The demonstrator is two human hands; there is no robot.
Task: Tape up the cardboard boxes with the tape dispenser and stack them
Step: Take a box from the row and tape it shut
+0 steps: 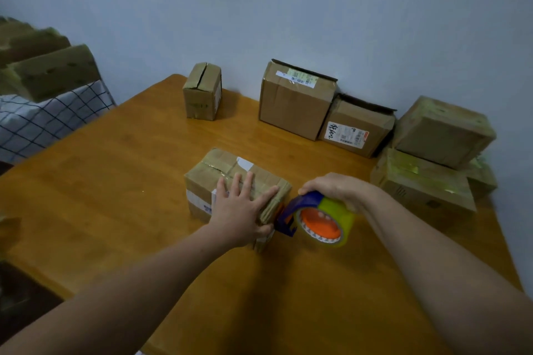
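Observation:
A small cardboard box (215, 173) with tape along its top seam lies in the middle of the wooden table (115, 196). My left hand (240, 207) presses flat on the box's near right part, fingers spread. My right hand (337, 189) grips the blue tape dispenser (305, 204) from above; its yellowish roll with an orange core sits just right of the box, the blade end against the box's right side. Two taped boxes are stacked at the right: the upper box (444, 130) on the lower box (424, 184).
Along the wall stand a small box (202, 92) with an open top seam, a larger labelled box (295, 99) and a labelled box (356, 127) with raised flaps. More boxes (52, 72) sit on a checked cloth (49, 121) at the left, off the table.

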